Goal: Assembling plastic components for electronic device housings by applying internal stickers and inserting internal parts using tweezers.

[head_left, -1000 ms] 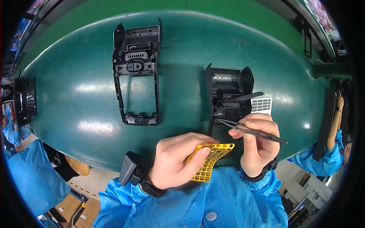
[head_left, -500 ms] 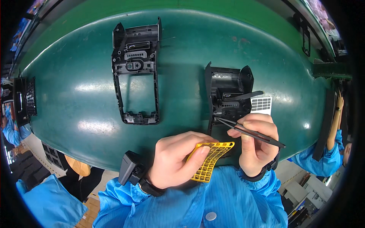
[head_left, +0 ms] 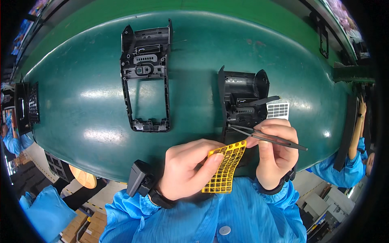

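At the left, a black housing (head_left: 144,73) is laid on the table, untouched by either hand. The yellow sheet (head_left: 223,172) is held up just above the table's near edge, pinched between the thumb and fingers of the left hand (head_left: 188,166). Its cells look dark; how many are filled or used up cannot be told. A second black housing (head_left: 243,87), crossed by a dark strip (head_left: 261,101), is set farther right, near a white gridded sheet (head_left: 278,110). Tweezers (head_left: 283,142) are pinched in the right hand (head_left: 275,139), their tips by that housing's lower side; whether anything is gripped there is unclear. The work is judged to be partway, with both housings left open.

The table (head_left: 194,105) is green and glossy. Beyond it, a round stool (head_left: 83,176) and cardboard boxes (head_left: 95,227) are seen at left, a co-worker's blue sleeve (head_left: 344,169) at right.
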{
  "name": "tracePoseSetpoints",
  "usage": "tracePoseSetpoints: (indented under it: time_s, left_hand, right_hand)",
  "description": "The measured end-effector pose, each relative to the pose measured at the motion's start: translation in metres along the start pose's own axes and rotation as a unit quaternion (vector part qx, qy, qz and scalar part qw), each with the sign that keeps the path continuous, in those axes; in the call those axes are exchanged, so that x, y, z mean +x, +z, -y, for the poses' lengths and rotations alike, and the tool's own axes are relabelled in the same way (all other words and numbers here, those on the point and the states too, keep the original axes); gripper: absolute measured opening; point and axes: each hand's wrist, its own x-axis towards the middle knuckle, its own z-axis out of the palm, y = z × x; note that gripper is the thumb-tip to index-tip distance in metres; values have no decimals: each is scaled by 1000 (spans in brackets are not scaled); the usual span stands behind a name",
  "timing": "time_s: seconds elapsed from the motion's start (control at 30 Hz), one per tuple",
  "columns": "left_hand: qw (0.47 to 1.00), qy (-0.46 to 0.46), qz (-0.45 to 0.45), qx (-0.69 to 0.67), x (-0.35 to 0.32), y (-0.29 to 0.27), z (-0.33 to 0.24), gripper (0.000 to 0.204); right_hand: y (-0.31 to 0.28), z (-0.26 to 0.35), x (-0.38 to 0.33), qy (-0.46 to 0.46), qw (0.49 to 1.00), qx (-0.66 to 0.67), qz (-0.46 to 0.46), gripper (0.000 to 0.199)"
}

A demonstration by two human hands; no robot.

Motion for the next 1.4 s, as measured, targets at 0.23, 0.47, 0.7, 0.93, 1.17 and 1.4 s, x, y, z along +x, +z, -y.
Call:
tracePoseSetpoints:
  time_s: [0.23, 0.47, 0.7, 0.93, 1.17, 1.4]
  left_hand:
    - [1000, -8, 3, 0, -1, 0, 0, 20]
    - [1000, -10, 1, -10, -1, 0, 0, 20]
    - [1000, 6, -5, -5, -1, -1, 2, 21]
    - [1000, -6, 0, -2, 0, -1, 0, 21]
    - [1000, 6, -5, -5, 0, -1, 1, 21]
    - [1000, -5, 3, -8, -1, -2, 1, 21]
  right_hand:
    - [2, -3, 0, 2, 999, -32, -7, 17]
    - [2, 2, -2, -4, 999, 23, -41, 18]
    - [3, 10, -6, 51, 990, 130, -16, 21]
    - [4, 7, -6, 42, 989, 142, -5, 21]
    - [5, 7, -5, 41, 989, 144, -2, 20]
    - [6, 8, -5, 48, 987, 151, -7, 18]
